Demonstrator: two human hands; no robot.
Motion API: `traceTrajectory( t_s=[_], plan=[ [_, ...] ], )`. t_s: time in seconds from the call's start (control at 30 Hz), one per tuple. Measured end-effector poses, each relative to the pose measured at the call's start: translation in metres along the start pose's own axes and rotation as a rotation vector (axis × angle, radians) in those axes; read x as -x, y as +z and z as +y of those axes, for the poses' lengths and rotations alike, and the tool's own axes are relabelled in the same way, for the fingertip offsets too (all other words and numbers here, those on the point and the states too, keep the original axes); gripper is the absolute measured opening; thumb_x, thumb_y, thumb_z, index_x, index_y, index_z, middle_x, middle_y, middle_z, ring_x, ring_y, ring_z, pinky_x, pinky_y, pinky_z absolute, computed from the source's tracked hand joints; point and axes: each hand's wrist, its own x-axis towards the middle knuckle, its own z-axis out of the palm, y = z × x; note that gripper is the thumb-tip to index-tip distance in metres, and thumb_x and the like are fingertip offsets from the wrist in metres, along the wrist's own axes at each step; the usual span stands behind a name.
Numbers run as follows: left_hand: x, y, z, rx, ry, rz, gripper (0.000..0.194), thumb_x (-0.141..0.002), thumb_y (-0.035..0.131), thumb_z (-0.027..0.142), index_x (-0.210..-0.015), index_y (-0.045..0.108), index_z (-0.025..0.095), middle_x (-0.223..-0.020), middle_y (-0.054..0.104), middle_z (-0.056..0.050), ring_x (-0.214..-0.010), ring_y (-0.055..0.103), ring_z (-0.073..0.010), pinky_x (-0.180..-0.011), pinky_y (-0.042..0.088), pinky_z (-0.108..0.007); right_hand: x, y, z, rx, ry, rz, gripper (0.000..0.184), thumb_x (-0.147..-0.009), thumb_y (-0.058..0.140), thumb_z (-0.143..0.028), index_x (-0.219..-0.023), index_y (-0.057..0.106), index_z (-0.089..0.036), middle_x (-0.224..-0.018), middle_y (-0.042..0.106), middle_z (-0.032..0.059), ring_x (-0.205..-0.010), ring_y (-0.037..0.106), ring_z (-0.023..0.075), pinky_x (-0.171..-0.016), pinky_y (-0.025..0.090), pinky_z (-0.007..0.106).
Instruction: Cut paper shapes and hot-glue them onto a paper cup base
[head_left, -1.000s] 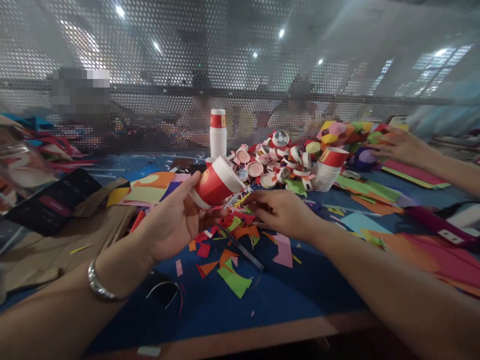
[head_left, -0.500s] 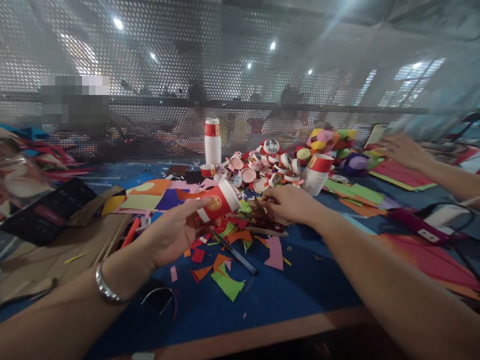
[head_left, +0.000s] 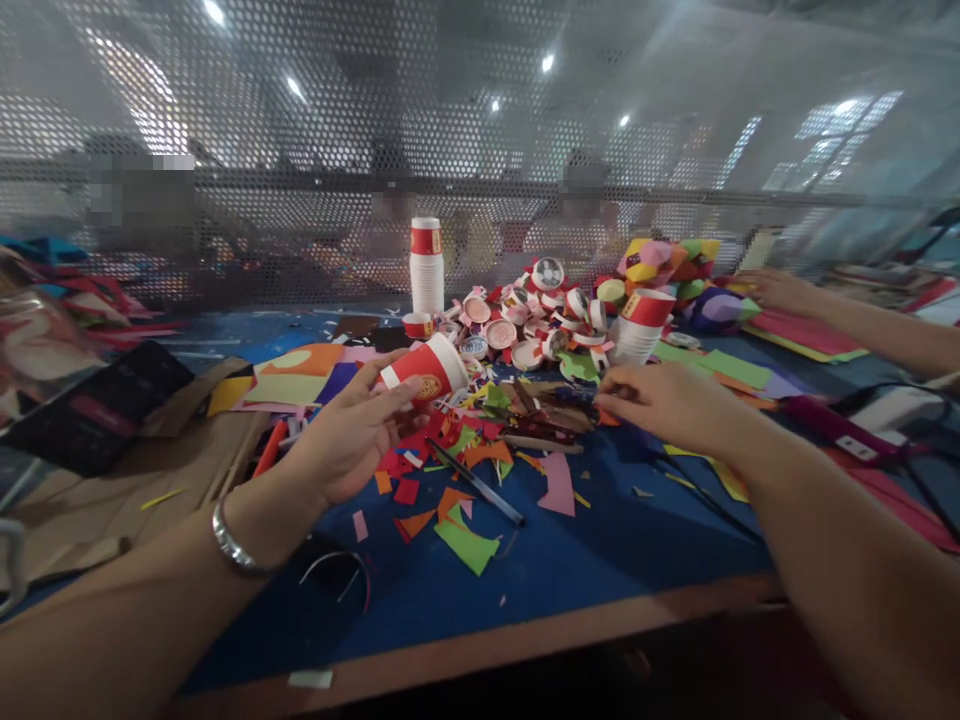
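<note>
My left hand (head_left: 356, 440) is wrapped around a red-and-white paper cup (head_left: 426, 376). The cup is tilted, its mouth facing up and right, and a round gold print shows on its side. Over the table, right of a heap of brown strips (head_left: 551, 412), is my right hand (head_left: 660, 410). Its fingers are curled together, and a bit of orange shows at the fingertips; whether they grip it is unclear. Below the cup lie a pen (head_left: 480, 485) and cut paper scraps, among them a green piece (head_left: 466, 540) and a pink piece (head_left: 556, 484).
Behind lies a pile of cut cup bottoms (head_left: 501, 333), between a tall cup stack (head_left: 427, 270) and a shorter one (head_left: 643, 325). Cardboard (head_left: 187, 480) is at left. Another person's hand (head_left: 780, 290) reaches in at right. A perforated screen (head_left: 337, 150) stands behind the table.
My right hand has moved right, away from the brown strips. My left hand still holds the cup, now tipped further to the right. The other person's hand at right has lowered slightly.
</note>
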Motion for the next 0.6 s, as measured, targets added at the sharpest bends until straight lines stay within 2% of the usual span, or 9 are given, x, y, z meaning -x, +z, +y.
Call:
traceTrajectory(
  t_s=[0.1, 0.27, 0.37, 0.47, 0.57, 0.6],
  plan=[
    [-0.002, 0.001, -0.001, 0.005, 0.057, 0.006, 0.034, -0.086, 0.064, 0.003, -0.115, 0.065, 0.021, -0.096, 0.072, -0.006, -0.08, 0.067, -0.0145, -0.072, 0.057, -0.025, 0.018, 0.008, 0.021, -0.038, 0.08, 0.028, 0.024, -0.093, 0.053, -0.041, -0.089, 0.069, -0.023, -0.08, 0.074, 0.0055, -0.072, 0.067, 0.0227, -0.062, 0.042, 0.032],
    [-0.002, 0.004, -0.001, 0.023, 0.061, 0.05, 0.022, -0.091, 0.061, 0.011, -0.11, 0.065, 0.021, -0.105, 0.072, -0.008, -0.089, 0.068, -0.0174, -0.073, 0.059, -0.028, 0.032, 0.023, 0.037, -0.134, 0.114, 0.044, 0.025, -0.092, 0.054, -0.042, -0.095, 0.068, -0.021, -0.085, 0.076, 0.0064, -0.075, 0.069, 0.0237, -0.066, 0.046, 0.034],
    [-0.001, 0.004, -0.002, 0.045, 0.044, 0.056, 0.011, -0.092, 0.06, 0.012, -0.099, 0.066, 0.018, -0.104, 0.073, -0.009, -0.089, 0.069, -0.0188, -0.073, 0.06, -0.03, 0.028, 0.029, 0.04, -0.155, 0.153, 0.04, 0.029, -0.091, 0.057, -0.047, -0.093, 0.068, -0.02, -0.082, 0.075, 0.0071, -0.07, 0.069, 0.0231, -0.064, 0.047, 0.033],
    [-0.002, 0.003, -0.002, 0.038, 0.038, 0.057, 0.006, -0.09, 0.062, 0.014, -0.087, 0.067, 0.013, -0.092, 0.072, -0.01, -0.083, 0.068, -0.0172, -0.074, 0.059, -0.029, 0.022, 0.029, 0.04, -0.132, 0.151, 0.016, 0.034, -0.089, 0.059, -0.052, -0.089, 0.07, -0.019, -0.08, 0.075, 0.0079, -0.069, 0.068, 0.0232, -0.062, 0.046, 0.033],
    [-0.003, 0.002, -0.002, 0.02, 0.047, 0.043, 0.006, -0.089, 0.064, 0.016, -0.087, 0.068, 0.012, -0.092, 0.072, -0.01, -0.086, 0.068, -0.0182, -0.076, 0.059, -0.029, 0.024, 0.024, 0.032, -0.075, 0.176, 0.029, 0.033, -0.089, 0.06, -0.05, -0.087, 0.069, -0.019, -0.082, 0.075, 0.0091, -0.072, 0.068, 0.0251, -0.061, 0.044, 0.033],
    [-0.003, 0.002, -0.001, 0.014, 0.052, 0.04, 0.006, -0.089, 0.065, 0.016, -0.089, 0.069, 0.012, -0.093, 0.073, -0.01, -0.088, 0.068, -0.0189, -0.076, 0.059, -0.03, 0.026, 0.022, 0.027, -0.047, 0.198, 0.085, 0.031, -0.09, 0.059, -0.048, -0.089, 0.069, -0.019, -0.084, 0.075, 0.01, -0.075, 0.068, 0.0264, -0.062, 0.044, 0.034]
  ],
)
